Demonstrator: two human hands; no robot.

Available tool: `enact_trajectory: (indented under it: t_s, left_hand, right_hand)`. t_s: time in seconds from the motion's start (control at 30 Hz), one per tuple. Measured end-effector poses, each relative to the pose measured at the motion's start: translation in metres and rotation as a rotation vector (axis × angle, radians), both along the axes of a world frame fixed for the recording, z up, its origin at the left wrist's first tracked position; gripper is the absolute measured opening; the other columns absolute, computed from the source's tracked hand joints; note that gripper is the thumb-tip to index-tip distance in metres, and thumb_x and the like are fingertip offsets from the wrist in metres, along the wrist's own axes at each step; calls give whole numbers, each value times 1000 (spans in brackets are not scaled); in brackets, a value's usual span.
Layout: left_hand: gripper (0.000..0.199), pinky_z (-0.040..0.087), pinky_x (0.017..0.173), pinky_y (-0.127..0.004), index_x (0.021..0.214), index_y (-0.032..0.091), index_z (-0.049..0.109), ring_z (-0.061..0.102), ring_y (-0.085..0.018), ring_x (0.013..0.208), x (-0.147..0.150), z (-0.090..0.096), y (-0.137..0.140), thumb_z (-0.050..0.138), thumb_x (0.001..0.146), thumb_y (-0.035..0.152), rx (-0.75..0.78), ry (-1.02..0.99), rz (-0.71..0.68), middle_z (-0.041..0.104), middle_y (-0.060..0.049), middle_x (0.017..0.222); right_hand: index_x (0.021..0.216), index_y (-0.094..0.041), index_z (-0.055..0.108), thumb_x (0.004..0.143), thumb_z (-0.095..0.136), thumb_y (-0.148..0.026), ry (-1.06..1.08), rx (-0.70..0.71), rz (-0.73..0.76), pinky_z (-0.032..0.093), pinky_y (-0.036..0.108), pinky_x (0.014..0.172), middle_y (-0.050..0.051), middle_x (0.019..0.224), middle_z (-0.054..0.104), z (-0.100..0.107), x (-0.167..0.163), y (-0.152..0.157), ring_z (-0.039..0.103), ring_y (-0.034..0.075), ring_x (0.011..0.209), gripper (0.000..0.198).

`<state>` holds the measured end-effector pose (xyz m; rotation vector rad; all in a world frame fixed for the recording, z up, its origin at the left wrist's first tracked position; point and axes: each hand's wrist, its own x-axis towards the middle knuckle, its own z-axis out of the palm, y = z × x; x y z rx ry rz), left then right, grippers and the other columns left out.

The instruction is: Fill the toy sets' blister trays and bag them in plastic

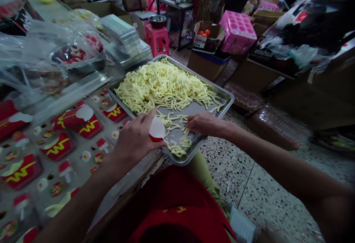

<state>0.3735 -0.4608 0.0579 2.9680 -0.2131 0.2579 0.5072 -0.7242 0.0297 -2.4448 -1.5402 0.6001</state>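
My left hand [138,134] is closed around a small red-and-white fries carton [157,129] at the near left edge of the metal tray [210,82]. Inside the tray lies a big heap of pale yellow toy-like fries [163,84], with loose pieces scattered toward me. Over these loose pieces, my right hand [203,123] has its fingers pinched together and pointing down. Whatever lies between those fingertips is hidden. To the left, flat red fries cartons with a yellow zigzag [88,126] sit in clear plastic packs on the table, among small toy food pieces.
Clear plastic bags [41,47] and stacked clear trays [119,36] crowd the table's far left. A pink stool [157,38] holds a metal bowl [157,21]. Boxes [209,38] and pink moulded trays [238,32] stand beyond. Other people stand at the back.
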Motion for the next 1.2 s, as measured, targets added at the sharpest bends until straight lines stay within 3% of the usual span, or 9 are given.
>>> enact_trajectory:
  t_s: [0.23,0.37,0.47,0.57,0.67,0.8,0.97,1.07,1.2]
  left_hand:
    - [93,52,89,-38,137,17,53,67,-33,108,29,-3,-26,87,63,64,21,161,-40,65,-14,122]
    - [87,51,88,-39,131,17,57,67,-33,105,44,-1,-35,91,61,58,133,194,-35,65,-14,120]
    - [84,51,87,-39,126,18,59,67,-33,105,54,3,-44,92,59,57,174,261,-51,65,-13,120]
    - [82,51,89,-40,125,19,60,66,-33,107,63,6,-50,92,59,53,155,271,-70,65,-13,122]
    - [76,52,90,-39,122,19,62,66,-31,105,75,2,-54,92,59,49,0,200,-103,66,-11,119]
    - [63,55,91,-39,114,17,65,67,-27,101,94,-11,-55,91,60,36,-435,-39,-23,69,-8,111]
    - [81,52,105,-41,133,20,54,63,-27,120,106,-25,-48,91,62,28,-819,-381,-58,64,-9,131]
    - [86,50,109,-42,136,24,51,62,-29,125,108,-33,-43,93,61,31,-857,-439,-77,61,-9,135]
    - [78,56,101,-42,127,22,55,65,-30,118,112,-49,-43,93,61,36,-943,-431,-91,66,-7,122]
  right_hand:
    - [91,-19,79,70,73,-17,4,-51,-315,36,26,62,2,82,73,-16,-2,14,57,14,69,22]
    - [87,-21,79,66,71,-18,-139,-48,-331,30,28,59,3,77,72,-20,-6,23,56,16,67,22]
    - [85,-20,78,66,70,-17,-191,-22,-332,29,29,59,3,75,71,-12,-6,23,55,16,67,21]
    - [85,-17,77,67,72,-15,-139,133,-402,32,27,59,0,72,68,9,-1,22,53,12,63,19]
    - [82,-16,76,67,73,-15,-147,253,-399,32,26,59,-2,66,64,34,6,34,49,10,59,15]
    - [77,-14,75,76,69,-19,-220,313,-407,30,27,59,-3,61,58,65,17,61,46,10,60,9]
    - [85,-15,76,83,63,-15,-253,398,-220,37,27,70,1,78,65,97,22,76,53,13,75,13]
    - [86,-19,75,83,63,-15,-363,411,-265,39,29,75,1,87,66,99,19,80,57,16,83,13]
    - [88,-20,67,83,60,-15,-422,337,-305,38,30,73,1,79,64,82,13,92,56,18,77,11]
